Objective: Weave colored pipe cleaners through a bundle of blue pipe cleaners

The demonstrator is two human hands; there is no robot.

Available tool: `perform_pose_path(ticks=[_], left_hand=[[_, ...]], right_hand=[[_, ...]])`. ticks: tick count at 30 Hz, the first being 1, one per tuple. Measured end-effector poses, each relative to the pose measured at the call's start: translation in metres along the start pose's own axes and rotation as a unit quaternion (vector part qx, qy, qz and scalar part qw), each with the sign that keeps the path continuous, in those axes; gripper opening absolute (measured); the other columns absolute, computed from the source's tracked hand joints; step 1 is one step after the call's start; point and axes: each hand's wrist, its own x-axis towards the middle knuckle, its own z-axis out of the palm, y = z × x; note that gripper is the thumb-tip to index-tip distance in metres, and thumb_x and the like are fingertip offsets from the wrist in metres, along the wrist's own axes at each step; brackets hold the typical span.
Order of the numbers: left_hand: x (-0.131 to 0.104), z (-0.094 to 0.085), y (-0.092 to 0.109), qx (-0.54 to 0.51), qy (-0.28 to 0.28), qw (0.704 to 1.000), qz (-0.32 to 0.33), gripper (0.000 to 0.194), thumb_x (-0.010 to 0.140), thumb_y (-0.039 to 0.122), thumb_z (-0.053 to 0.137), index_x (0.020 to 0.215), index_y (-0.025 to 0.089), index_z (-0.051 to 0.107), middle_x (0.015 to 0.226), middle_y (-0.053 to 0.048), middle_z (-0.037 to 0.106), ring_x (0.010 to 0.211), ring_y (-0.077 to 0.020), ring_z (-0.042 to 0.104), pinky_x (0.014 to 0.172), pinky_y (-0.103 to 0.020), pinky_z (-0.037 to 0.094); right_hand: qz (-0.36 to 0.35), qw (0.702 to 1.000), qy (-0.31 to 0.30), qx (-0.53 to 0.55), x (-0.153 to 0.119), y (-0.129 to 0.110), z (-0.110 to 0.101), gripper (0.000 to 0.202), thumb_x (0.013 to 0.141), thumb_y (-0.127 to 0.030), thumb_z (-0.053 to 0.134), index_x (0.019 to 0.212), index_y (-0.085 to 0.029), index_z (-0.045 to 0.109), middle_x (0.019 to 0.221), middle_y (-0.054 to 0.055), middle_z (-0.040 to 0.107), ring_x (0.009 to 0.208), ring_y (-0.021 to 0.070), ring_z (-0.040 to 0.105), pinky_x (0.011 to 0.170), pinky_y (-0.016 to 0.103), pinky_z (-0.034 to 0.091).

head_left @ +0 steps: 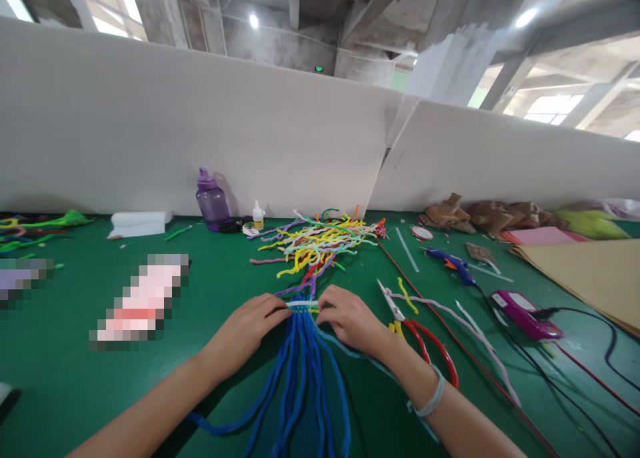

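Long blue fuzzy strands (300, 371) hang side by side toward the front table edge from a short white strip (303, 304). My left hand (257, 318) pinches the left end of that strip between thumb and fingers. At its right end, my right hand (350, 317) is closed in the same way. Small yellow bits show just under the strip. A light blue strand (345, 347) runs from the bundle beneath my right hand toward the wrist, which has a light blue band (434, 395) around it. Just beyond the strip lie purple and red strands (313, 281).
Red-handled scissors (425, 338) lie right of my right hand. Behind are a colourful strand pile (320, 241), a purple bottle (213, 205) and a glue bottle (257, 216). A blue glue gun (453, 265), magenta device (525, 315) and cables are at right. A white partition (200, 125) stands behind.
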Motion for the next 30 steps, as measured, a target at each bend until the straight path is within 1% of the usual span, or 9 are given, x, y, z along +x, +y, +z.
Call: perform_pose_path(ticks=[6, 9, 11, 13, 15, 18, 24, 28, 30], left_hand=[[-0.001, 0.001, -0.001, 0.013, 0.015, 1.000, 0.010, 0.033, 0.090, 0.006, 0.042, 0.114, 0.021, 0.058, 0.108, -0.006, 0.061, 0.100, -0.0190, 0.055, 0.088, -0.036, 0.048], [-0.002, 0.001, 0.001, 0.038, 0.025, 0.998, 0.051, 0.032, 0.092, 0.011, 0.041, 0.119, 0.021, 0.056, 0.112, -0.007, 0.061, 0.107, -0.0209, 0.053, 0.092, -0.038, 0.045], [-0.002, 0.001, 0.004, 0.050, 0.009, 0.994, 0.096, 0.031, 0.094, 0.017, 0.043, 0.122, 0.020, 0.054, 0.115, -0.007, 0.062, 0.111, -0.0221, 0.052, 0.095, -0.039, 0.043], [-0.001, 0.000, 0.008, 0.052, -0.024, 0.991, 0.120, 0.033, 0.093, 0.024, 0.047, 0.126, 0.020, 0.051, 0.119, -0.007, 0.062, 0.112, -0.0231, 0.053, 0.095, -0.039, 0.043], [0.000, -0.002, 0.012, 0.048, -0.052, 0.991, 0.118, 0.040, 0.092, 0.031, 0.051, 0.131, 0.021, 0.047, 0.123, -0.008, 0.060, 0.114, -0.0239, 0.053, 0.095, -0.039, 0.043], [0.001, -0.004, 0.013, 0.032, -0.064, 0.992, 0.103, 0.046, 0.091, 0.036, 0.052, 0.135, 0.023, 0.043, 0.128, -0.008, 0.057, 0.117, -0.0239, 0.052, 0.097, -0.039, 0.042], [0.002, -0.006, 0.013, 0.025, -0.083, 0.991, 0.101, 0.043, 0.091, 0.036, 0.051, 0.132, 0.026, 0.046, 0.127, -0.007, 0.056, 0.116, -0.0251, 0.051, 0.097, -0.041, 0.041], [0.004, -0.008, 0.014, 0.012, -0.067, 0.990, 0.123, 0.038, 0.091, 0.035, 0.052, 0.128, 0.029, 0.050, 0.122, -0.006, 0.058, 0.116, -0.0243, 0.049, 0.098, -0.039, 0.040], [0.005, -0.009, 0.014, 0.005, -0.057, 0.990, 0.132, 0.037, 0.090, 0.037, 0.053, 0.127, 0.028, 0.051, 0.120, -0.006, 0.058, 0.115, -0.0238, 0.049, 0.098, -0.038, 0.039]], right_hand=[[-0.003, 1.000, -0.019, 0.012, -0.001, -0.001, -0.001, 0.028, 0.082, -0.003, 0.048, 0.085, -0.022, 0.068, 0.095, 0.004, 0.059, 0.093, 0.0155, 0.051, 0.080, 0.027, 0.043], [0.003, 1.000, -0.019, 0.024, -0.001, -0.002, -0.002, 0.030, 0.081, -0.001, 0.048, 0.087, -0.022, 0.069, 0.096, 0.003, 0.060, 0.094, 0.0155, 0.051, 0.082, 0.027, 0.043], [0.004, 0.999, -0.020, 0.031, 0.000, -0.003, -0.002, 0.031, 0.080, -0.001, 0.048, 0.090, -0.023, 0.069, 0.097, 0.003, 0.060, 0.094, 0.0157, 0.052, 0.082, 0.027, 0.043], [0.001, 0.999, -0.024, 0.031, 0.000, -0.004, -0.002, 0.032, 0.080, -0.001, 0.049, 0.092, -0.023, 0.069, 0.097, 0.003, 0.060, 0.094, 0.0159, 0.052, 0.081, 0.026, 0.043], [0.000, 0.999, -0.030, 0.026, 0.000, -0.004, -0.003, 0.034, 0.080, -0.001, 0.048, 0.095, -0.023, 0.069, 0.098, 0.003, 0.060, 0.094, 0.0157, 0.052, 0.080, 0.026, 0.044], [0.002, 0.999, -0.032, 0.023, 0.000, -0.005, -0.003, 0.034, 0.081, -0.002, 0.048, 0.096, -0.024, 0.069, 0.099, 0.004, 0.061, 0.095, 0.0158, 0.052, 0.081, 0.027, 0.044], [0.005, 0.999, -0.022, 0.031, -0.001, -0.002, -0.001, 0.034, 0.081, -0.002, 0.048, 0.096, -0.023, 0.069, 0.098, 0.004, 0.062, 0.093, 0.0162, 0.053, 0.080, 0.027, 0.043], [0.009, 0.999, -0.022, 0.032, -0.002, -0.001, 0.000, 0.035, 0.080, -0.002, 0.048, 0.098, -0.023, 0.069, 0.098, 0.004, 0.062, 0.094, 0.0160, 0.053, 0.080, 0.027, 0.043], [0.006, 0.999, -0.026, 0.030, -0.001, -0.001, 0.000, 0.037, 0.081, -0.002, 0.048, 0.102, -0.024, 0.068, 0.098, 0.003, 0.062, 0.093, 0.0159, 0.052, 0.080, 0.027, 0.043]])
